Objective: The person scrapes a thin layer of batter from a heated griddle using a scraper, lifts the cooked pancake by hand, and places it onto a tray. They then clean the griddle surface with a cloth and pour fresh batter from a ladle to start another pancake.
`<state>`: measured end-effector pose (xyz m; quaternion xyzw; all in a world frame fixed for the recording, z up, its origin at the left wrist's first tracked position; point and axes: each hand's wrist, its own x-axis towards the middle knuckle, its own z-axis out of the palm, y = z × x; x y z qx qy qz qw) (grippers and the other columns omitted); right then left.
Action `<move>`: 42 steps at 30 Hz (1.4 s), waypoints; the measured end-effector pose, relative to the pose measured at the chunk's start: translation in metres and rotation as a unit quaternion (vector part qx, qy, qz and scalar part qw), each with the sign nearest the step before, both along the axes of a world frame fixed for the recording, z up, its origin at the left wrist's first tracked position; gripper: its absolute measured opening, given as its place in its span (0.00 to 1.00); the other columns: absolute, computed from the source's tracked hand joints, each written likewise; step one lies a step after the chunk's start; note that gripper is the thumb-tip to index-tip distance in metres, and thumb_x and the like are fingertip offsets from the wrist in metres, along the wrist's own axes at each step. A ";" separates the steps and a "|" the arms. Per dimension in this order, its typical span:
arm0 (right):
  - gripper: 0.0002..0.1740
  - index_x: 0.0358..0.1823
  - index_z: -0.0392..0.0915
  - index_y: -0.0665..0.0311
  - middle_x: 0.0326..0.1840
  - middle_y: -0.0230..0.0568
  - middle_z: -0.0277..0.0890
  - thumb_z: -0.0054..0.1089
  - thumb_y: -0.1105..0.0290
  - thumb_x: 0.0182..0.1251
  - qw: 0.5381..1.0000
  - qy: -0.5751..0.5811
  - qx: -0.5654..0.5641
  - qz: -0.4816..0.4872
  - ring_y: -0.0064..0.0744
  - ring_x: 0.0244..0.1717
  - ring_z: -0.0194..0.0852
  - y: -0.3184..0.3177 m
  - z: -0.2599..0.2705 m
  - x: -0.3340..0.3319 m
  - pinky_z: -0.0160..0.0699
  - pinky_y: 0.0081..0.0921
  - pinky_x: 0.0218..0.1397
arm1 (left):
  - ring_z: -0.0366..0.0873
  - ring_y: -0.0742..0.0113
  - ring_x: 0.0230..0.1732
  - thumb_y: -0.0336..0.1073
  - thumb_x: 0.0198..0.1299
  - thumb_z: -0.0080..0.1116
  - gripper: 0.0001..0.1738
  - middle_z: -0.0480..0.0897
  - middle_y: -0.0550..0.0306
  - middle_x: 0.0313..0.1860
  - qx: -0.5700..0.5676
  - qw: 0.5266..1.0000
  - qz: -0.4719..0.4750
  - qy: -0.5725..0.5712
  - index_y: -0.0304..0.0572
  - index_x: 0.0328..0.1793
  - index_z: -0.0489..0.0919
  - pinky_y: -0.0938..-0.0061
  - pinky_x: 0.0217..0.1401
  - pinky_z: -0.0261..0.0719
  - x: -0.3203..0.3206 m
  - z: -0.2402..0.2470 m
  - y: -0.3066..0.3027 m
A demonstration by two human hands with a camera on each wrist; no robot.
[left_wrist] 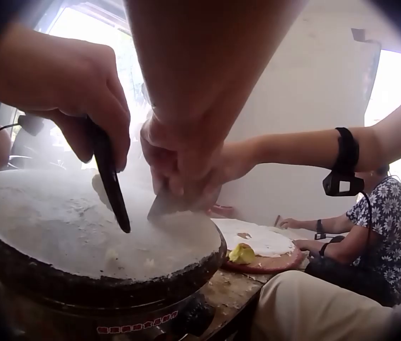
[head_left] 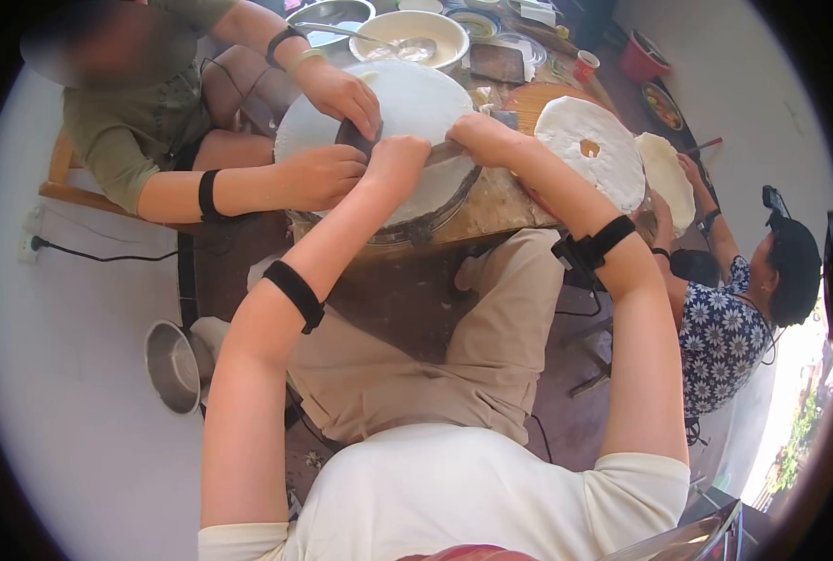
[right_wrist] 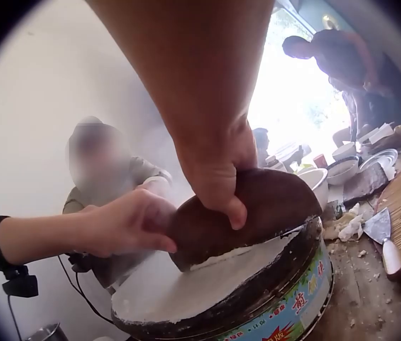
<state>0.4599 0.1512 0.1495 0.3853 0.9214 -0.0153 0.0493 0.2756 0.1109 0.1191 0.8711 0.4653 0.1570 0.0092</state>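
Note:
A round griddle (head_left: 342, 112), coated with a white layer of batter, stands at the table's edge. Both my hands hold a dark brown half-moon scraper (right_wrist: 250, 209) slanted over it, its lower edge along the batter near the rim. My right hand (head_left: 477, 138) grips the scraper from above, thumb pressed on its near face (right_wrist: 218, 181). At its other end, my left hand (head_left: 400, 159) pinches the scraper between thumb and fingers. Another person's hands (head_left: 346, 98) are on a second dark scraper (left_wrist: 108, 177) at the griddle's left side.
Right of the griddle, a white flatbread (head_left: 575, 140) with a hole lies on a round wooden board (head_left: 526, 103). A bowl with a ladle (head_left: 454, 42) stands behind. Beside the griddle lies a metal spatula (right_wrist: 378, 226). A person in a flowered shirt (head_left: 720, 337) handles another sheet (head_left: 666, 178).

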 end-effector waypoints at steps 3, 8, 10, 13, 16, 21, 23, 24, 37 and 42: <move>0.10 0.33 0.78 0.65 0.34 0.48 0.77 0.59 0.78 0.45 1.000 -0.009 0.011 -0.012 0.48 0.44 0.75 -0.023 0.000 -0.002 0.73 0.37 0.48 | 0.79 0.46 0.35 0.27 0.45 0.60 0.05 0.79 0.43 0.26 0.008 1.000 -0.017 0.004 0.38 0.30 0.76 0.59 0.38 0.75 -0.002 -0.001 -0.019; 0.10 0.33 0.78 0.65 0.35 0.49 0.77 0.62 0.76 0.45 1.000 -0.007 -0.009 -0.018 0.49 0.44 0.75 -0.057 0.002 -0.001 0.73 0.38 0.48 | 0.79 0.47 0.34 0.28 0.44 0.61 0.05 0.79 0.44 0.26 0.003 1.000 -0.017 0.010 0.38 0.28 0.77 0.60 0.37 0.75 -0.001 -0.001 -0.051; 0.10 0.33 0.78 0.64 0.35 0.49 0.77 0.63 0.75 0.45 0.999 -0.015 -0.036 -0.019 0.48 0.44 0.75 -0.067 0.001 0.001 0.72 0.38 0.48 | 0.79 0.47 0.34 0.29 0.44 0.62 0.05 0.80 0.44 0.27 -0.017 0.999 -0.025 0.014 0.38 0.27 0.78 0.60 0.38 0.75 0.002 0.003 -0.062; 0.11 0.33 0.78 0.64 0.34 0.48 0.77 0.64 0.74 0.45 0.996 -0.009 -0.087 -0.011 0.47 0.45 0.75 -0.093 -0.007 0.012 0.72 0.39 0.48 | 0.80 0.47 0.35 0.32 0.41 0.65 0.08 0.80 0.42 0.28 -0.091 0.995 -0.035 0.017 0.36 0.26 0.79 0.59 0.39 0.76 0.011 -0.002 -0.090; 0.11 0.33 0.78 0.63 0.33 0.47 0.76 0.64 0.74 0.44 0.998 0.040 -0.045 0.020 0.46 0.43 0.74 -0.100 -0.011 0.024 0.72 0.38 0.47 | 0.80 0.48 0.34 0.31 0.41 0.65 0.08 0.80 0.43 0.27 -0.057 0.998 -0.027 0.019 0.38 0.27 0.78 0.60 0.37 0.76 0.018 0.003 -0.114; 0.04 0.26 0.74 0.60 0.27 0.40 0.74 0.56 0.75 0.46 0.970 0.153 0.179 0.056 0.42 0.37 0.74 -0.069 -0.003 0.002 0.73 0.34 0.40 | 0.80 0.51 0.32 0.26 0.41 0.59 0.04 0.79 0.47 0.24 0.070 0.997 0.039 0.000 0.39 0.27 0.76 0.63 0.33 0.76 0.000 0.030 -0.085; 0.03 0.24 0.72 0.60 0.25 0.38 0.72 0.53 0.75 0.45 0.947 0.171 0.269 0.039 0.40 0.35 0.73 -0.045 -0.019 -0.016 0.72 0.32 0.38 | 0.80 0.53 0.31 0.24 0.42 0.56 0.04 0.79 0.49 0.24 0.118 0.990 0.079 0.002 0.40 0.26 0.75 0.65 0.31 0.76 -0.009 0.013 -0.053; 0.02 0.22 0.70 0.59 0.24 0.37 0.71 0.52 0.75 0.45 0.933 0.180 0.311 0.030 0.39 0.34 0.72 -0.036 -0.029 -0.025 0.72 0.31 0.37 | 0.79 0.54 0.30 0.24 0.42 0.56 0.05 0.78 0.50 0.24 0.145 0.986 0.079 0.006 0.40 0.26 0.74 0.66 0.30 0.76 -0.016 -0.002 -0.047; 0.06 0.23 0.69 0.58 0.23 0.33 0.69 0.55 0.73 0.40 0.957 0.044 0.282 0.060 0.30 0.31 0.70 -0.081 -0.040 -0.059 0.71 0.22 0.32 | 0.77 0.55 0.27 0.22 0.38 0.54 0.09 0.75 0.52 0.22 0.095 0.995 0.014 -0.028 0.40 0.27 0.69 0.68 0.27 0.75 -0.062 -0.026 -0.078; 0.07 0.25 0.72 0.59 0.25 0.34 0.72 0.56 0.75 0.40 0.962 0.008 0.267 0.050 0.31 0.33 0.73 -0.012 -0.028 -0.068 0.74 0.22 0.34 | 0.78 0.53 0.27 0.21 0.40 0.54 0.08 0.76 0.50 0.22 0.106 0.994 0.033 -0.017 0.38 0.28 0.71 0.66 0.28 0.75 -0.067 -0.012 -0.010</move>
